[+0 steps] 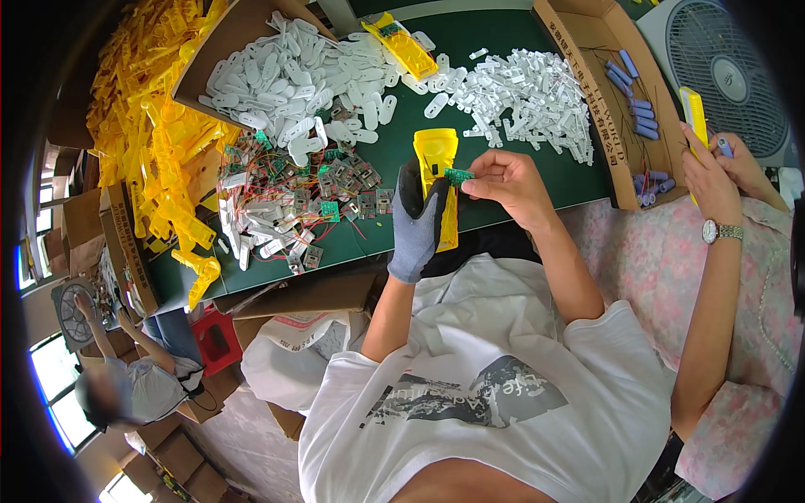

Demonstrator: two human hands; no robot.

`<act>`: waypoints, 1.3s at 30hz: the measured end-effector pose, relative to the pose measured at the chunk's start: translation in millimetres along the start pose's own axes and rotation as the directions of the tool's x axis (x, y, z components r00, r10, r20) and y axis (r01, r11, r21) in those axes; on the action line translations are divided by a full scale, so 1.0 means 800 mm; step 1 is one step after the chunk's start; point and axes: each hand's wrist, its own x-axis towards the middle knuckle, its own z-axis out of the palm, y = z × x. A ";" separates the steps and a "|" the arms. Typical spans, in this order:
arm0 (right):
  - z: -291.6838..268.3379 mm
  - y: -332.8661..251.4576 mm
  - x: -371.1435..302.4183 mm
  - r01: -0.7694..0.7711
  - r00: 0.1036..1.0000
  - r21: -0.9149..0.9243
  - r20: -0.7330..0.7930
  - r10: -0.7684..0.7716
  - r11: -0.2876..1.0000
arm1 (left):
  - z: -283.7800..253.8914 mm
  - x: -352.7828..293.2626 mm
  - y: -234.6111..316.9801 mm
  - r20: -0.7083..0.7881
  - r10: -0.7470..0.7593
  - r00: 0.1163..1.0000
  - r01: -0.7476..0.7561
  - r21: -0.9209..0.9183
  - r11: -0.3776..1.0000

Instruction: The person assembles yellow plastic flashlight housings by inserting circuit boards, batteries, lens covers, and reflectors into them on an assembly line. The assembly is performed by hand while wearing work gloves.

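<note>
My left hand (417, 220), in a grey-and-black work glove, is wrapped round a long yellow plastic housing (436, 149) held upright over the table's front edge. Between the bare fingertips of my right hand (510, 186) is a small green circuit board (458, 177), at the middle of the housing. Whether the board touches the housing I cannot tell. Just left of my glove lies a heap of circuit boards with red wires and metal parts (340, 180).
White oval plates (285, 75) spill from a tilted carton beside piled yellow housings (142, 109). Small white parts (537, 96) lie at the back. On the right, a carton (599, 101) holds blue cylindrical cells; a co-worker's hand (713, 172) holds a yellow housing near a fan (729, 71).
</note>
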 end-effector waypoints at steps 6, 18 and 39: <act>-0.002 0.006 0.002 -0.028 0.997 0.084 0.080 0.021 0.996 | -0.002 -0.004 0.002 0.052 -0.020 0.998 0.013 0.134 0.991; 0.015 0.002 0.009 0.129 0.990 0.117 0.036 -0.134 0.985 | -0.006 -0.008 0.007 0.075 -0.074 0.994 0.079 -0.062 0.995; 0.012 -0.008 0.009 0.031 0.999 -0.126 0.029 -0.027 0.992 | -0.010 -0.010 -0.013 0.005 -0.140 0.990 0.139 -0.129 0.982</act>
